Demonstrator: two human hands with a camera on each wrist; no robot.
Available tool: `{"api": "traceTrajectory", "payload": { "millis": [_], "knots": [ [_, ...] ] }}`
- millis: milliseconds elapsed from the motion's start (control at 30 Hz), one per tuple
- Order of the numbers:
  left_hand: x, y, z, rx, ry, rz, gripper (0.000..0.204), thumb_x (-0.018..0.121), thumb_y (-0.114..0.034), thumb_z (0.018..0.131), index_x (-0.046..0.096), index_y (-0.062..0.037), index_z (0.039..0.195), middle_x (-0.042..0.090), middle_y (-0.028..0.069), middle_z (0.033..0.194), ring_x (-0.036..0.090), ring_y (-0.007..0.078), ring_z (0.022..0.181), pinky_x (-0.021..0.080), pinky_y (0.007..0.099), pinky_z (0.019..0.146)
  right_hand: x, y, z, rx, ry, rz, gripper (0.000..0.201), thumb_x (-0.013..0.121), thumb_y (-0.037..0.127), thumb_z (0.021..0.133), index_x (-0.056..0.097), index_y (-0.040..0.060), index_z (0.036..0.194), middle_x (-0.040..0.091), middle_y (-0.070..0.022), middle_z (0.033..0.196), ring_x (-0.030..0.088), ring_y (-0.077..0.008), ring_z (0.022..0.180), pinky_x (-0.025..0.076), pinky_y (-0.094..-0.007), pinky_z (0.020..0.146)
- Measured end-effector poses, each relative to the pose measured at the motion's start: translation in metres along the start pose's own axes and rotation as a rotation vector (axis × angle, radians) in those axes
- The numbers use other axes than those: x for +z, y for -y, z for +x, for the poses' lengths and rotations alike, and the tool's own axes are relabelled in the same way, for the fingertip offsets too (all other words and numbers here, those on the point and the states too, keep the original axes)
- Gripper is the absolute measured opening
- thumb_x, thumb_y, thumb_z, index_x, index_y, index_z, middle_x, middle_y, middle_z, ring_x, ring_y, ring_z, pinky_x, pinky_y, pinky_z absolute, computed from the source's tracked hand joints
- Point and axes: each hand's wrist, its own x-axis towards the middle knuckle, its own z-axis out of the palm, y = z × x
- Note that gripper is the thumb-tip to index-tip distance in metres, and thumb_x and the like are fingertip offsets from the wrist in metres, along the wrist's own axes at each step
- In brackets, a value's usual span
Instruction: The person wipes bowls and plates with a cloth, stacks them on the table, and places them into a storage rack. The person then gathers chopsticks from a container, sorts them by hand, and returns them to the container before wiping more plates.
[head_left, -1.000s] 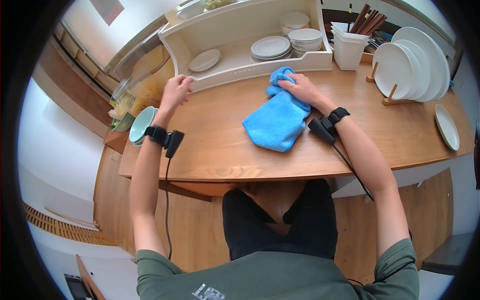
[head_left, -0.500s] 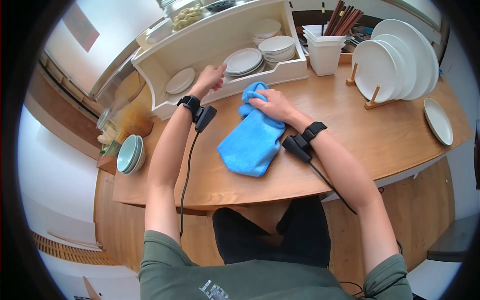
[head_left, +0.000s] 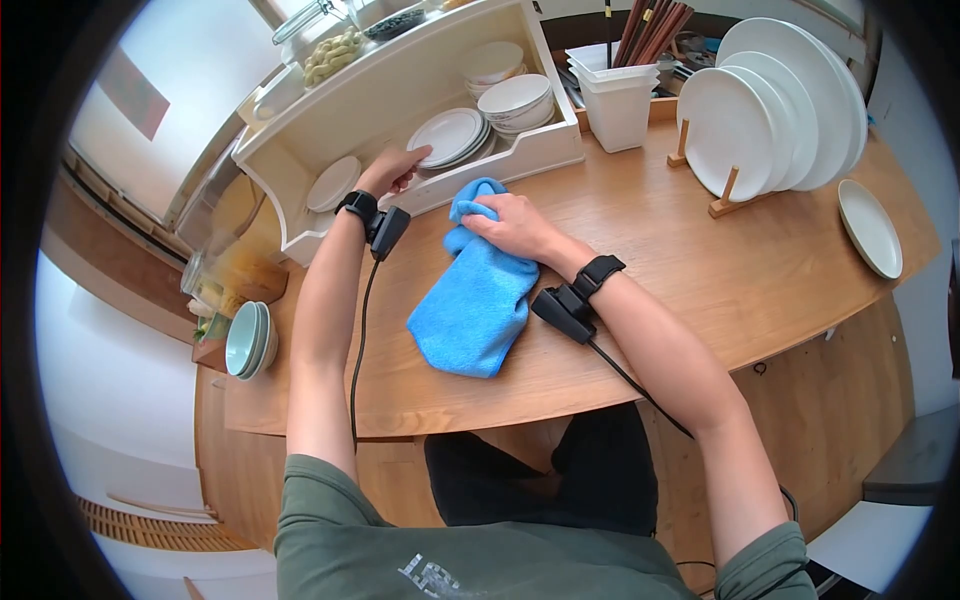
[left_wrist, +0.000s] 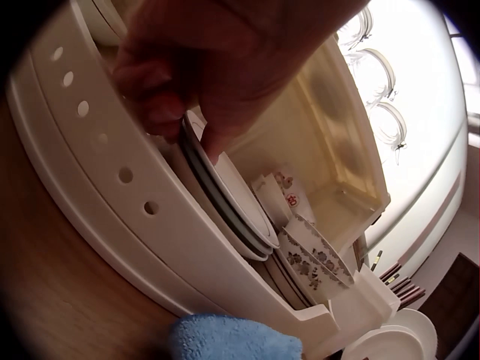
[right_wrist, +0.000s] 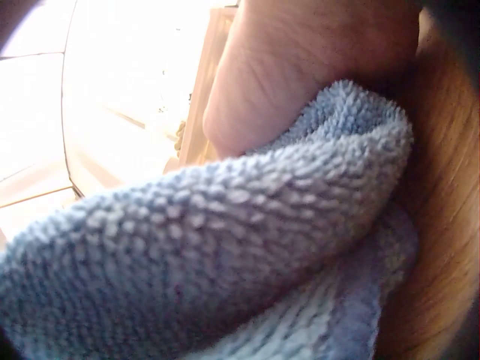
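My left hand (head_left: 394, 171) reaches over the front lip of the white shelf (head_left: 375, 75) to the stack of white plates (head_left: 446, 136) inside it. In the left wrist view its thumb lies on the face of the top plate (left_wrist: 238, 196) and its fingers curl at the rim, pinching the edge. On the table my right hand (head_left: 516, 226) grips the bunched upper end of a blue towel (head_left: 472, 318), whose lower part lies spread toward me. The right wrist view shows the towel's thick pile (right_wrist: 202, 217) close up, hiding the fingers.
White bowls (head_left: 515, 103) stand right of the plates in the shelf, and another small plate (head_left: 334, 184) lies to the left. At right are a chopstick holder (head_left: 613, 110), racked plates (head_left: 742, 130) and a lone dish (head_left: 870, 229). Pale green bowls (head_left: 250, 340) sit at the left edge.
My left hand has moved right from the shelf's left end and taken the top plate's edge. The head view has shifted; my right hand keeps its grip on the towel.
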Motion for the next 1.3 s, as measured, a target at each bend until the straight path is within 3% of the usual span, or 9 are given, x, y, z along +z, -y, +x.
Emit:
{"api": "traceTrajectory", "payload": {
  "millis": [167, 233, 333, 533, 833, 933, 1067, 1133, 1300],
  "knots": [
    [-0.005, 0.009, -0.002, 0.088, -0.156, -0.097, 0.04, 0.062, -0.043, 0.085, 0.06, -0.0042, 0.073, 0.056, 0.0035, 0.057, 0.053, 0.0126, 0.046, 0.041, 0.0254, 0.041, 0.0, 0.0, 0.0, -0.006, -0.004, -0.008, 0.034, 0.056, 0.035, 0.083, 0.066, 0.006, 0.097, 0.065, -0.0213, 0.091, 0.061, -0.0379, 0.089, 0.048, -0.0411, 0.079],
    [-0.011, 0.011, -0.004, 0.137, -0.107, -0.44, 0.035, 0.054, -0.029, 0.091, 0.06, 0.0046, 0.096, 0.065, 0.0132, 0.075, 0.065, 0.0203, 0.064, 0.056, 0.0295, 0.056, 0.001, -0.002, 0.001, 0.001, -0.002, -0.012, 0.035, 0.056, 0.037, 0.083, 0.067, 0.0069, 0.099, 0.065, -0.0209, 0.092, 0.061, -0.0372, 0.089, 0.048, -0.0407, 0.08],
    [-0.015, 0.002, -0.025, 0.188, -0.174, -0.66, 0.033, 0.045, -0.017, 0.094, 0.05, 0.0101, 0.112, 0.064, 0.0198, 0.093, 0.067, 0.0274, 0.081, 0.059, 0.0348, 0.072, 0.001, -0.006, 0.004, 0.01, 0.011, -0.029, 0.036, 0.057, 0.037, 0.083, 0.067, 0.0074, 0.101, 0.066, -0.0206, 0.093, 0.062, -0.0366, 0.09, 0.048, -0.0407, 0.08],
    [-0.011, 0.014, -0.092, 0.277, -0.321, -0.96, 0.033, 0.044, -0.018, 0.096, 0.048, 0.0058, 0.118, 0.06, 0.0197, 0.108, 0.065, 0.0268, 0.091, 0.058, 0.0357, 0.078, -0.01, -0.013, 0.007, -0.012, -0.081, -0.026, 0.034, 0.059, 0.036, 0.084, 0.067, 0.0059, 0.099, 0.066, -0.0206, 0.091, 0.064, -0.0334, 0.085, 0.049, -0.0384, 0.077],
    [0.04, 0.06, -0.185, 0.216, -0.095, -1.285, 0.041, 0.043, -0.021, 0.096, 0.04, 0.0048, 0.128, 0.056, 0.0152, 0.12, 0.06, 0.0245, 0.105, 0.054, 0.0383, 0.087, -0.028, 0.002, 0.016, -0.41, -0.816, -0.244, 0.026, 0.058, 0.029, 0.091, 0.064, 0.0089, 0.107, 0.063, -0.0185, 0.088, 0.061, -0.0343, 0.082, 0.048, -0.0388, 0.072],
    [0.051, 0.061, -0.2, 0.24, 0.025, -1.402, 0.04, 0.042, -0.02, 0.095, 0.04, 0.0038, 0.127, 0.054, 0.0157, 0.122, 0.058, 0.0253, 0.107, 0.052, 0.0432, 0.089, -0.027, 0.018, 0.013, -0.534, -0.791, -0.316, 0.025, 0.06, 0.021, 0.09, 0.063, 0.0107, 0.112, 0.062, -0.0176, 0.095, 0.061, -0.0339, 0.085, 0.048, -0.0396, 0.073],
    [0.06, 0.058, -0.2, 0.293, 0.147, -1.37, 0.04, 0.04, -0.019, 0.095, 0.039, 0.004, 0.128, 0.053, 0.0149, 0.123, 0.058, 0.0252, 0.107, 0.052, 0.0409, 0.09, -0.01, 0.044, 0.012, -0.685, -0.419, -0.402, 0.028, 0.061, 0.014, 0.087, 0.063, 0.0115, 0.115, 0.056, -0.0229, 0.117, 0.056, -0.0382, 0.106, 0.046, -0.0394, 0.088],
    [0.061, 0.053, -0.207, 0.345, 0.178, -1.345, 0.04, 0.04, -0.026, 0.098, 0.04, 0.0011, 0.127, 0.055, 0.0138, 0.12, 0.06, 0.0238, 0.105, 0.053, 0.0404, 0.088, 0.008, 0.048, 0.008, -0.603, -0.139, -0.383, 0.032, 0.06, 0.014, 0.087, 0.061, 0.0131, 0.119, 0.042, -0.0253, 0.137, 0.035, -0.039, 0.132, 0.032, -0.0419, 0.106],
    [0.067, 0.05, -0.215, 0.439, 0.326, -1.371, 0.052, 0.035, -0.047, 0.098, 0.042, -0.005, 0.128, 0.054, 0.0115, 0.121, 0.058, 0.0216, 0.108, 0.053, 0.041, 0.088, 0.033, 0.061, -0.012, -0.491, 0.131, -0.608, 0.039, 0.052, 0.025, 0.093, 0.052, 0.0189, 0.132, 0.033, -0.0182, 0.146, 0.028, -0.0347, 0.137, 0.02, -0.0531, 0.11]
  ]
}}
